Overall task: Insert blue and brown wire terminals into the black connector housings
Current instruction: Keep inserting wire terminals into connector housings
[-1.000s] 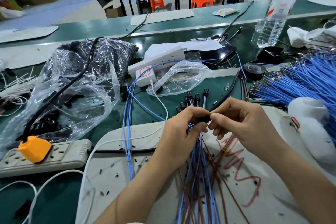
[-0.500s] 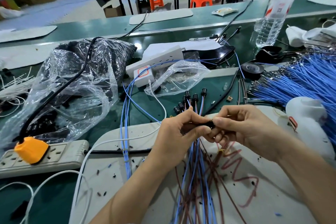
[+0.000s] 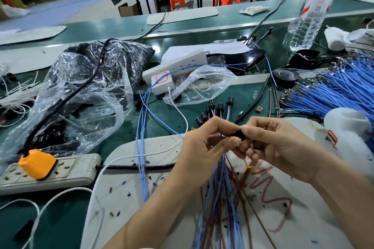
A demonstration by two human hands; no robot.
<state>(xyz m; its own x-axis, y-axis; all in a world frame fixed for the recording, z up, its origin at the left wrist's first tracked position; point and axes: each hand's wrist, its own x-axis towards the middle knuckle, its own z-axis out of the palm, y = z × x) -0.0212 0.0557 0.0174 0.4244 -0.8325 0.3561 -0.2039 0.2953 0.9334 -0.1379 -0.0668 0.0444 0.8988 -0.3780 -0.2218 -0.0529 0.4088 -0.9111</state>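
Observation:
My left hand (image 3: pixel 204 145) and my right hand (image 3: pixel 277 143) meet over the white work board (image 3: pixel 129 188). Between their fingertips is a small black connector housing (image 3: pixel 238 134), pinched by my right thumb and fingers. My left hand grips the blue and brown wires (image 3: pixel 222 198) that hang down from under it toward me. Their terminals are hidden by the fingers. Several finished black housings (image 3: pixel 214 107) on wires stick up just beyond my hands. A large bundle of blue wires (image 3: pixel 336 91) lies at the right.
A clear bag of black parts (image 3: pixel 87 79) sits left. A power strip with an orange plug (image 3: pixel 38 164) lies front left. A white power strip (image 3: pixel 176 64), small clear bag (image 3: pixel 200 85), black tape roll (image 3: pixel 285 76), water bottle (image 3: pixel 309 12) and white object (image 3: pixel 348 133) surround the work spot.
My hands stay together on the housing; my right fingers have shifted slightly on it and both hands have moved a little lower in view.

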